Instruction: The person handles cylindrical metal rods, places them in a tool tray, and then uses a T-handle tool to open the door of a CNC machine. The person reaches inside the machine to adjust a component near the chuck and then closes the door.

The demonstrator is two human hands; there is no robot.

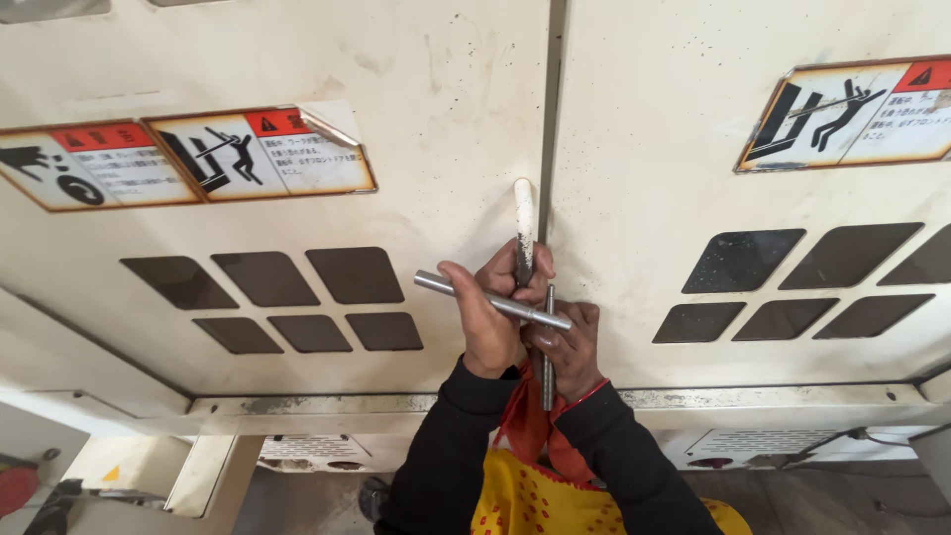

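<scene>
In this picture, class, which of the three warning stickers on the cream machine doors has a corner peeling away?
The middle sticker, on the left door: its top right corner curls off the panel. The far-left sticker and the right-door sticker show no lifted corner.

Both arms reach forward, wrists close together; the left hand (487,315) and right hand (570,342) each hold a closed grip, touching.

sleeves (446,466): black, long | apron (525,495): yellow, red-dotted | scarf (525,426): orange-red
</scene>
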